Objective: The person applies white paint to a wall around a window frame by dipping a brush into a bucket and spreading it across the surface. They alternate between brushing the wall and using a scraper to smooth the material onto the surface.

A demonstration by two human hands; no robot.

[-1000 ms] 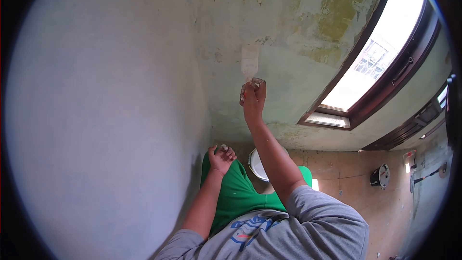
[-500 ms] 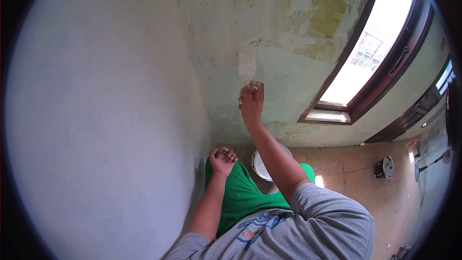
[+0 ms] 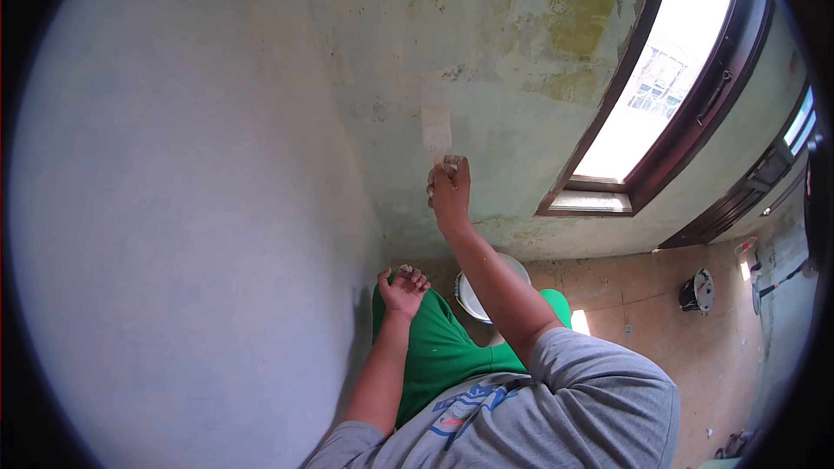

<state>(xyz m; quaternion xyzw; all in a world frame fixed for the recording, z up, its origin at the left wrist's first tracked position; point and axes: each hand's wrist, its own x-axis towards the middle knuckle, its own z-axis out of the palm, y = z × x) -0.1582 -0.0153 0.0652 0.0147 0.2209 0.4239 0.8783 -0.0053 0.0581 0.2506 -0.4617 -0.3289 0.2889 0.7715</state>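
Note:
My right hand (image 3: 450,191) is closed round the handle of a putty knife (image 3: 437,132). Its pale, wide blade points up and lies against the patchy greenish wall (image 3: 512,156), left of the window. White smears mark the fingers of this hand. Resting on my green-trousered leg, my left hand (image 3: 403,292) is palm up with the thumb apart and the fingers loosely curled. White residue shows on its fingertips, and I see no tool in it. Between my knees stands a white bucket (image 3: 473,300), partly hidden by my right forearm.
A smooth whitish wall (image 3: 191,208) runs close along my left side. To the right is a dark-framed window (image 3: 638,195). Farther right on the brown floor (image 3: 599,295) stands a dark bucket (image 3: 696,293), near a long-handled tool (image 3: 777,282) by the wall.
My right hand and the putty knife have moved a little down the wall. My left hand stays on my leg. The view has shifted slightly.

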